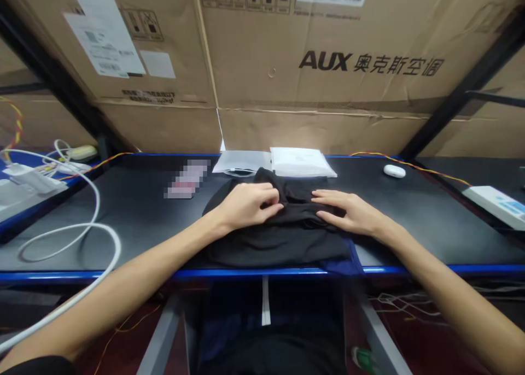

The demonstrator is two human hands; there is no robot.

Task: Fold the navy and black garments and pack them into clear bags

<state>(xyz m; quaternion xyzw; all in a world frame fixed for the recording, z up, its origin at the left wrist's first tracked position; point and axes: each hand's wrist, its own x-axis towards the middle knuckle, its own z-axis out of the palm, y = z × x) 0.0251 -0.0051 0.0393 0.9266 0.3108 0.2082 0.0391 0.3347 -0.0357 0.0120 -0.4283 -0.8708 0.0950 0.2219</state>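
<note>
A bunched piece of black cloth (279, 245) lies at the front middle of the desk; its exact kind I cannot make out. My left hand (251, 204) is closed on it, with the fingers curled and the thumb pressing a fold. To the right, my right hand (348, 211) rests palm down on the same cloth, its fingers stretched out and slightly apart. Beneath the cloth's right side, a dark blue fabric (346, 261) hangs over the desk's front edge.
Behind the cloth lie a clear zip bag (241, 160) and a white packet (301, 162). A blurred-out flat item (188, 179) is left of them, a white earphone case (394, 171) to the right. A white cable (98, 200) loops across the left. Large cardboard boxes (262, 80) stand behind.
</note>
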